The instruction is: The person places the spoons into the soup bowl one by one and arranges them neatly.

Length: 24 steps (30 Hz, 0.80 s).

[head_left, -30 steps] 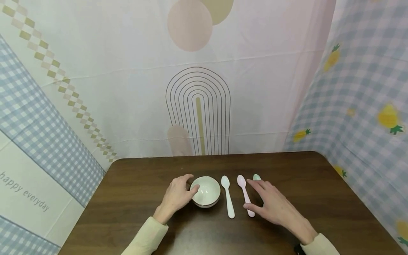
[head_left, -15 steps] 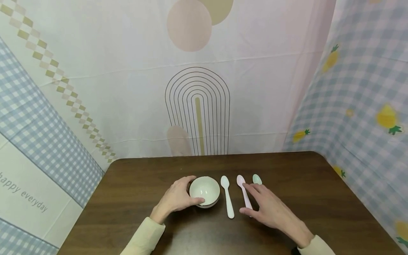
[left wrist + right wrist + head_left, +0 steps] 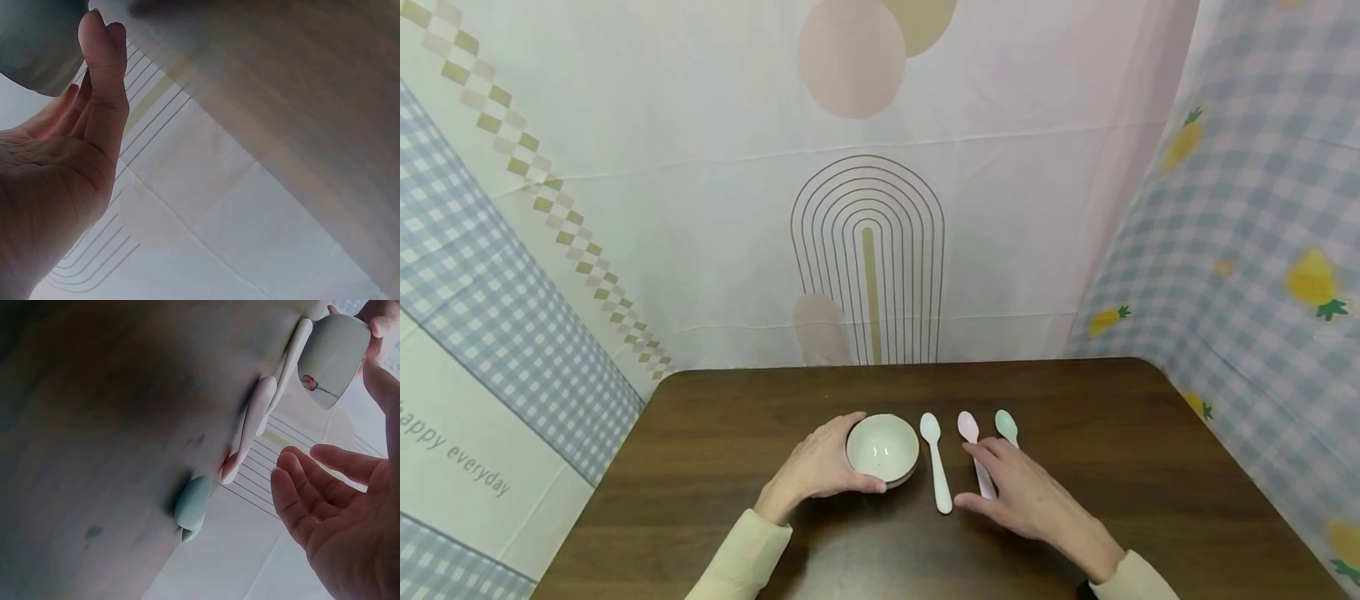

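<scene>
My left hand (image 3: 818,463) grips a pale bowl (image 3: 883,448) from its left side, thumb at the near rim and fingers round the far side. A small red flower is printed on the outside of the bowl (image 3: 336,353) in the right wrist view. Relaxed and holding nothing, my right hand (image 3: 1024,493) hovers over the handles of a pink spoon (image 3: 967,427) and a green spoon (image 3: 1007,426), hiding most of the green handle. Between the bowl and the pink spoon lies a white spoon (image 3: 937,471). All three spoons point their heads to the back.
Everything stands on a dark brown wooden table (image 3: 737,417). Behind it hangs a pale patterned cloth (image 3: 715,250); a checked cloth with pineapples (image 3: 1240,275) hangs on the right.
The left thumb has come from over the bowl to its near rim, and the hand now grips it. The right hand has drawn slightly toward me and left, uncovering the green spoon's head.
</scene>
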Available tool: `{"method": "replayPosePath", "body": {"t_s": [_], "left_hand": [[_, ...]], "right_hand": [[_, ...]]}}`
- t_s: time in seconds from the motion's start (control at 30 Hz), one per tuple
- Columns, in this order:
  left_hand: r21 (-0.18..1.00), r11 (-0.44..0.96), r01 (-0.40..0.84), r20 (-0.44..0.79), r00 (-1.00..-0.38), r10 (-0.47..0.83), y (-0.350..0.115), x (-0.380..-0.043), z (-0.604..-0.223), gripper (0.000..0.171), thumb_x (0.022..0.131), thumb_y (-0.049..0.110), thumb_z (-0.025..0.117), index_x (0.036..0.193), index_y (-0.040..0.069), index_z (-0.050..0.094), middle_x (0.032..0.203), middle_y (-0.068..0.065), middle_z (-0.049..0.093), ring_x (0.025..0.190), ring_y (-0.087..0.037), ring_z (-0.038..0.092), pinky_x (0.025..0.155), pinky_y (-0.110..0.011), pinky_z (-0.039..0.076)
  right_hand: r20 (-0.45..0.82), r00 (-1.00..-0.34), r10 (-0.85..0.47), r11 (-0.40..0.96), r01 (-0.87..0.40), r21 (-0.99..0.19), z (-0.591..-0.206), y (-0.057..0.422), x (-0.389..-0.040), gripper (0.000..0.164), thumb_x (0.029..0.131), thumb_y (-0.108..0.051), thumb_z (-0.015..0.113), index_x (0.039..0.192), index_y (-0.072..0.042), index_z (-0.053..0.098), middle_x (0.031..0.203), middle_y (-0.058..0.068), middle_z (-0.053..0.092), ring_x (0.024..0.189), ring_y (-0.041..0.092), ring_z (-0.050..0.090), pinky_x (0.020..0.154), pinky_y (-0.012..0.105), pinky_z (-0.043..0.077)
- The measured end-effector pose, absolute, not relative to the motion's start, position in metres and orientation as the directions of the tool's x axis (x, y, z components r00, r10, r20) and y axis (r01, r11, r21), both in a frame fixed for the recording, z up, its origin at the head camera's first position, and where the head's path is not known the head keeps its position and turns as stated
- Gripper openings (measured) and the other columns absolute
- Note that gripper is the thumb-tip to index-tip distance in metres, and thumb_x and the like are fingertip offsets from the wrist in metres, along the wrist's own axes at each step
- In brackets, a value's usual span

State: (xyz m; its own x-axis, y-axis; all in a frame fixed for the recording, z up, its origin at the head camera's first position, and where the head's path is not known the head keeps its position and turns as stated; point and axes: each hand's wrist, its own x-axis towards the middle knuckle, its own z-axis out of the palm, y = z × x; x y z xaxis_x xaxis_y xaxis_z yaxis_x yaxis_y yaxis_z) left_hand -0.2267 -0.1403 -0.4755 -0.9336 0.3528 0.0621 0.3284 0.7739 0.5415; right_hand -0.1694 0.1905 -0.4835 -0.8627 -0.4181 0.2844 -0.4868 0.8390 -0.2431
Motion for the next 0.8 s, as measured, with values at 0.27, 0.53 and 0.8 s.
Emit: {"method": "replayPosePath", "body": {"t_s": [0.27, 0.53, 0.8], "left_hand": [[0.523, 0.785, 0.333, 0.054, -0.932, 0.359, -0.139, -0.229, -0.471, 0.113, 0.061, 0.061, 0.098, 0.155, 0.013, 0.058, 0.140, -0.009, 0.074, 0.123, -0.032, 0.073, 0.088, -0.057, 0.060], [0.524, 0.781, 0.339, 0.060, -0.930, 0.364, -0.140, -0.228, -0.473, 0.108, 0.061, 0.060, 0.099, 0.152, 0.016, 0.060, 0.134, -0.007, 0.076, 0.117, -0.030, 0.074, 0.084, -0.054, 0.060], [0.529, 0.780, 0.335, 0.064, -0.932, 0.357, -0.142, -0.228, -0.472, 0.103, 0.060, 0.060, 0.099, 0.148, 0.020, 0.063, 0.127, -0.004, 0.078, 0.112, -0.026, 0.075, 0.081, -0.050, 0.060]], "right_hand": [[0.242, -0.870, -0.430, 0.841, -0.484, -0.244, -0.484, 0.186, -0.169, 0.072, 0.090, -0.060, 0.083, 0.137, -0.006, 0.071, 0.133, 0.011, 0.071, 0.122, 0.028, 0.071, 0.101, 0.048, 0.060], [0.241, -0.852, -0.465, 0.828, -0.515, -0.224, -0.485, 0.179, -0.170, 0.064, 0.091, -0.052, 0.085, 0.130, -0.002, 0.074, 0.126, 0.011, 0.074, 0.117, 0.027, 0.072, 0.098, 0.045, 0.061], [0.207, -0.855, -0.476, 0.830, -0.515, -0.214, -0.486, 0.173, -0.171, 0.059, 0.089, -0.048, 0.087, 0.126, -0.002, 0.075, 0.119, 0.009, 0.074, 0.110, 0.025, 0.071, 0.092, 0.044, 0.061]]}}
